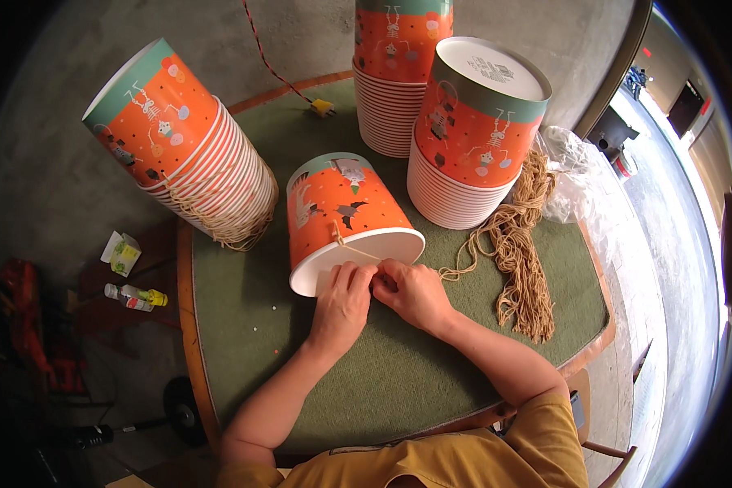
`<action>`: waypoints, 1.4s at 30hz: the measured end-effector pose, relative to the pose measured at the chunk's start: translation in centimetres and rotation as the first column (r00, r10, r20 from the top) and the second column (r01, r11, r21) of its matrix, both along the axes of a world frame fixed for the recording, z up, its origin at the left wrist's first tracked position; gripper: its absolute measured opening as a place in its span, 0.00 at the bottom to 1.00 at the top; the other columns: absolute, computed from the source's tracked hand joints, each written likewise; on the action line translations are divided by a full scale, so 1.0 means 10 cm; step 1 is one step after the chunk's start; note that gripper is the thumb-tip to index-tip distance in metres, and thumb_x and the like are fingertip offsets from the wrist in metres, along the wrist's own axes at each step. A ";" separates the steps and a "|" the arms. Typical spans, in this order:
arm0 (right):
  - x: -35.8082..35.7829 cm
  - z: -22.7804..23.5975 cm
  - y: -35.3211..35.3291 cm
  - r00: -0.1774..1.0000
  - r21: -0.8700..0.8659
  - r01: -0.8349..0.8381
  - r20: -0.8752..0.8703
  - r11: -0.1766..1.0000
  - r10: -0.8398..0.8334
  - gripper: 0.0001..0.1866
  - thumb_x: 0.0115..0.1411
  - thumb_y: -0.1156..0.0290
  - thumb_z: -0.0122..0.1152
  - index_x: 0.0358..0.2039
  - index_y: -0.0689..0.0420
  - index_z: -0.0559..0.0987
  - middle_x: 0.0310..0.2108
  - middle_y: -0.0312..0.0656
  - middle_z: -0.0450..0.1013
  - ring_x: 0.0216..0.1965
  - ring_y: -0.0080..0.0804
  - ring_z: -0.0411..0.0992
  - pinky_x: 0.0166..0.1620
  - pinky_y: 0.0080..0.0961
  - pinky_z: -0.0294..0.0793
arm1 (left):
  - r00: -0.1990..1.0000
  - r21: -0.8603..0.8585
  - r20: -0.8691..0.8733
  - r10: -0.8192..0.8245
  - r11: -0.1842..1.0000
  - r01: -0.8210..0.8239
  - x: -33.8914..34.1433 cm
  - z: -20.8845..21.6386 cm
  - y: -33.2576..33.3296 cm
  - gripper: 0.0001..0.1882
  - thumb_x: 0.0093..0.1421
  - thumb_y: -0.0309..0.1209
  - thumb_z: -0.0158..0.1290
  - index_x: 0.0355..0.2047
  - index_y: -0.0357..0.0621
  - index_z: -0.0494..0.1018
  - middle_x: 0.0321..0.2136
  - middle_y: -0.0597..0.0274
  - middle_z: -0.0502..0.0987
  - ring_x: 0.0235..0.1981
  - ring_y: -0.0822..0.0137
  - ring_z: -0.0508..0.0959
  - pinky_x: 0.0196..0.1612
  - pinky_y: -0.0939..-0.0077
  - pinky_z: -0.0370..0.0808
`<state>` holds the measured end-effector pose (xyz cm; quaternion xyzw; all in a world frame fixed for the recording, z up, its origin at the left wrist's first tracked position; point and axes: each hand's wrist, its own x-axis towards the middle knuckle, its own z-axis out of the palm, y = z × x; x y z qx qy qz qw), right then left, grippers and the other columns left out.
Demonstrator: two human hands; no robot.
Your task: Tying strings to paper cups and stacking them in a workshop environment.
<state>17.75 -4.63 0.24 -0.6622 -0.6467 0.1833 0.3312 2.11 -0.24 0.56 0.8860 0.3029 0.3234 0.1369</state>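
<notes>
- Because the bucket is laid on its side near the middle of the tabletop, its mouth is turned toward the body; the rim is thereby brought within easy reach.
- The cord is fastened at the wall just behind the rim and drawn over the mouth to the fingers; it is held short there, apparently so that it is kept taut.
- More cord is piled in a bundle to the right, presumably for easy supply; a loose strand is led from it toward the right hand.
- The left stack, looped with cord, the far stack and the right stack are set around the bucket, presumably out of the hands' way.
- The right grip is narrowed to a pinch on the cord; the left hand is curled palm down, but whether cord is pinched in it cannot be told.
- Both hands are brought together before the mouth; the forearms are angled inward.
</notes>
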 end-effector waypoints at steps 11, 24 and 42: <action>-0.01 0.05 -0.01 1.000 -0.093 0.005 0.008 0.996 -0.004 0.09 0.55 0.64 0.62 0.32 0.55 0.80 0.23 0.47 0.77 0.27 0.47 0.77 0.31 0.38 0.77 | 0.998 0.035 -0.052 0.047 0.998 -0.045 -0.02 -0.03 0.01 0.09 0.55 0.20 0.54 0.37 0.39 0.67 0.33 0.52 0.68 0.35 0.50 0.71 0.39 0.55 0.72; -0.03 0.01 -0.02 1.000 0.020 0.007 -0.008 1.000 -0.007 0.08 0.57 0.66 0.63 0.33 0.54 0.76 0.24 0.44 0.77 0.26 0.45 0.78 0.29 0.39 0.78 | 0.997 -0.004 -0.034 0.064 0.998 -0.064 0.00 -0.08 0.03 0.09 0.55 0.20 0.53 0.34 0.37 0.65 0.34 0.49 0.68 0.36 0.49 0.71 0.39 0.54 0.71; -0.01 0.02 -0.01 0.994 0.017 -0.028 -0.107 0.999 0.029 0.06 0.56 0.67 0.60 0.33 0.53 0.79 0.21 0.46 0.76 0.24 0.46 0.77 0.30 0.40 0.77 | 1.000 -0.141 -0.001 0.031 0.990 -0.031 -0.03 -0.03 0.03 0.05 0.61 0.20 0.49 0.36 0.36 0.64 0.35 0.46 0.68 0.38 0.45 0.71 0.41 0.52 0.69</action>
